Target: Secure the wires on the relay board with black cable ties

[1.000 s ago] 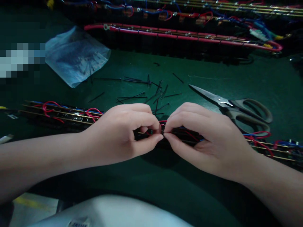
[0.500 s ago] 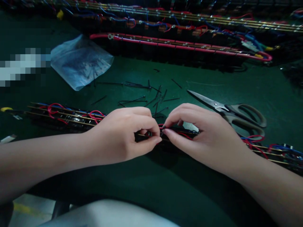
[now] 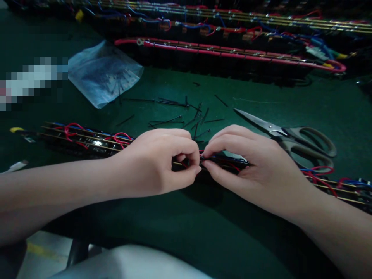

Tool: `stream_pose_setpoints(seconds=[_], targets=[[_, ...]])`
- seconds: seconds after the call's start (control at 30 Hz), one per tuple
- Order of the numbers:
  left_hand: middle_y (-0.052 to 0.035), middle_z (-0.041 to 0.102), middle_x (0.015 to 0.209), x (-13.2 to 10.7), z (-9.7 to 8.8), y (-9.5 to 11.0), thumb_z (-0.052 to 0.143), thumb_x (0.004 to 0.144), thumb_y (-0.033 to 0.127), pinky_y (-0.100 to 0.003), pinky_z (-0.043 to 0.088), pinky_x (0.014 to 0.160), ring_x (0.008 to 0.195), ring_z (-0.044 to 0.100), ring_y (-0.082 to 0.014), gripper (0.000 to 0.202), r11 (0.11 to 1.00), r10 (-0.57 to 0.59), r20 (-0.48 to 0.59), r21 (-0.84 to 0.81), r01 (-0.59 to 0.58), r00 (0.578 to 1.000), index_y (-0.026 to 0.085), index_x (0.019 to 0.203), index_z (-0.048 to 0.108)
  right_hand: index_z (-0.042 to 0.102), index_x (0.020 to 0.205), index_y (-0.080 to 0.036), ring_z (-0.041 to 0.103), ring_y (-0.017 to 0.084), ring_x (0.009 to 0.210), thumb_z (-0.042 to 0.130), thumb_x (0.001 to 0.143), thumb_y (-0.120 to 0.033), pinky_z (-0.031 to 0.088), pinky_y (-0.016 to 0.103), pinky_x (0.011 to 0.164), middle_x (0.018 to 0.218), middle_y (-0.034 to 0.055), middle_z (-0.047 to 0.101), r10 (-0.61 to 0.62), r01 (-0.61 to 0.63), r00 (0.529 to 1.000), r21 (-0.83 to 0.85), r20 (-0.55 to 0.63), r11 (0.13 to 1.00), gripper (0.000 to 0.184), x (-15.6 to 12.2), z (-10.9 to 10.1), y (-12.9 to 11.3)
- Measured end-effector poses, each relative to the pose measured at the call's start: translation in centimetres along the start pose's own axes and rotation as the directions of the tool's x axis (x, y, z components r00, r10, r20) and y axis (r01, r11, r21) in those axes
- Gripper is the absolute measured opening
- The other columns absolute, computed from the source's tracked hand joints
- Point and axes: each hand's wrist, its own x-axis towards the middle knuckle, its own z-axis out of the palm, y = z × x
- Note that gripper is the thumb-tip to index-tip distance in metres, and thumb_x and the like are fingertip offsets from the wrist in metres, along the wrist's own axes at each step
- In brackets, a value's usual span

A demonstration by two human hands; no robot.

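Observation:
A long black assembly with brass rods and red and blue wires (image 3: 87, 141) lies crosswise under both hands. Over its middle, my left hand (image 3: 165, 162) is closed, thumb and index finger pinched together. Right beside it my right hand (image 3: 252, 159) pinches a small black piece, which looks like the head of a cable tie (image 3: 202, 157); its strap seems to run to the left fingertips, though the fingers mostly hide it. Loose black cable ties (image 3: 171, 102) are scattered just beyond the hands. Scissors with dark handles (image 3: 274, 130) lie beyond my right hand.
A clear plastic bag (image 3: 101, 77) holding more cable ties lies at the back left. Along the far side run bigger wired assemblies with a thick red cable (image 3: 232, 52). A yellow-ended lead (image 3: 17, 130) and a white connector (image 3: 18, 166) are at the left.
The whole view has shifted slightly, so things appear a little further right. Both hands keep their pinch at the same spot on the assembly, fingertips close together.

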Motion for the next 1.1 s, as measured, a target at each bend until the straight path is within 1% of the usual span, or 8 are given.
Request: stream_pose_setpoints(seconds=[0.17,0.5,0.6,0.73,0.83,0.97,1.1], targets=[[0.0058,0.056,0.073,-0.05,-0.04,-0.01,0.062,0.085,0.019,-0.019,0.037,0.062,0.068,0.050,-0.0049,0.012,0.999,-0.023,0.035,-0.022,0.024,0.999,0.018,0.073,0.065,0.068,0.085,-0.019,0.065,0.016,0.081,0.063,0.084,-0.013,0.052,0.028,0.070,0.084,0.0036,0.070,-0.020,0.020,1.000,0.007,-0.002,1.000,0.008,0.01,0.01,0.15],[0.0059,0.054,0.070,-0.05,-0.05,0.10,0.063,0.085,0.016,-0.019,0.036,0.060,0.066,0.049,-0.0052,0.015,0.999,-0.012,0.026,-0.037,0.013,1.000,0.018,0.071,0.062,0.069,0.087,-0.019,0.065,0.016,0.082,0.062,0.087,-0.012,0.053,0.028,0.069,0.085,0.0041,0.070,-0.043,0.042,0.999,0.022,0.034,0.999,0.011,-0.06,-0.20,-0.13],[0.0060,0.054,0.071,-0.06,-0.08,0.05,0.064,0.086,0.017,-0.019,0.036,0.061,0.066,0.049,-0.0049,0.015,0.999,-0.010,0.024,-0.039,0.011,1.000,0.018,0.071,0.062,0.070,0.088,-0.019,0.065,0.016,0.081,0.061,0.088,-0.012,0.052,0.028,0.069,0.085,0.0043,0.070,-0.072,0.071,0.997,0.040,0.023,0.997,0.011,0.00,-0.19,-0.11],[0.0061,0.055,0.072,-0.13,-0.11,0.00,0.065,0.085,0.016,-0.017,0.037,0.060,0.067,0.050,-0.0038,0.013,0.999,0.011,-0.001,-0.047,-0.011,1.000,0.018,0.072,0.062,0.069,0.088,-0.018,0.063,0.015,0.080,0.060,0.089,-0.011,0.050,0.028,0.069,0.084,0.0041,0.070,-0.109,0.108,0.993,0.023,0.045,0.994,0.012,-0.03,-0.14,-0.13],[0.0058,0.055,0.071,-0.12,-0.12,-0.04,0.065,0.084,0.015,-0.017,0.037,0.059,0.065,0.050,-0.0043,0.013,0.999,0.024,-0.015,-0.037,-0.025,1.000,0.018,0.072,0.062,0.068,0.087,-0.019,0.063,0.015,0.080,0.059,0.089,-0.013,0.050,0.028,0.068,0.084,0.0037,0.069,-0.083,0.083,0.995,0.009,0.047,0.997,0.011,-0.04,-0.13,-0.16],[0.0045,0.057,0.074,-0.10,-0.13,-0.11,0.063,0.086,0.016,-0.020,0.038,0.062,0.067,0.051,-0.0065,0.012,1.000,0.029,0.023,-0.001,-0.029,0.999,0.018,0.074,0.064,0.066,0.087,-0.020,0.063,0.016,0.080,0.061,0.088,-0.014,0.051,0.028,0.068,0.084,0.0029,0.069,-0.041,0.041,0.998,0.009,0.051,0.999,0.007,0.01,-0.08,-0.12],[0.0054,0.057,0.075,-0.14,-0.08,-0.16,0.063,0.086,0.017,-0.019,0.038,0.062,0.068,0.051,-0.0054,0.011,0.999,0.038,0.021,0.004,-0.038,0.999,0.019,0.075,0.066,0.065,0.085,-0.021,0.063,0.017,0.080,0.063,0.086,-0.015,0.051,0.029,0.067,0.083,0.0024,0.068,-0.027,0.027,0.998,0.000,0.061,1.000,0.006,0.07,0.05,-0.09]])
